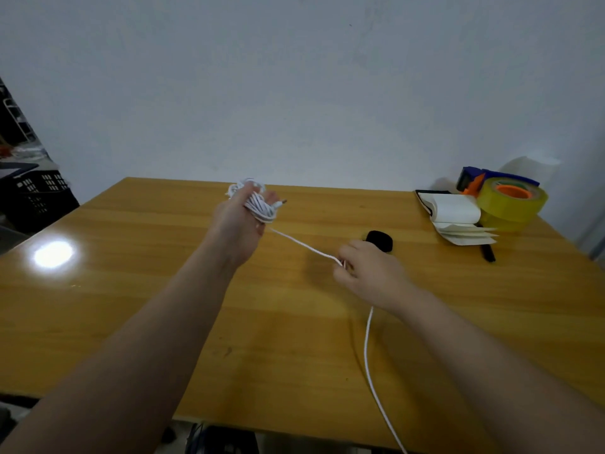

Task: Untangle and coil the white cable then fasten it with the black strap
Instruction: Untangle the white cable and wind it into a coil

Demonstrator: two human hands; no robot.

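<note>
White cable [368, 348] from right hand [370, 273], apparently taut, to coil [260, 207] in left hand [235, 222].

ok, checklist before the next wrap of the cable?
1. Left hand grips the coiled white cable: ok.
2. Right hand pinches the stretch between the hands: ok.
3. That stretch is straight and knot-free: ok.
4. Tail free of tangles: cannot tell, it runs off the table edge out of view.
5. Black strap lies free beside the right hand: ok.
6. Coiling finished: not ok, loose tail left.

White cable [367, 355] past bottom edge
</note>
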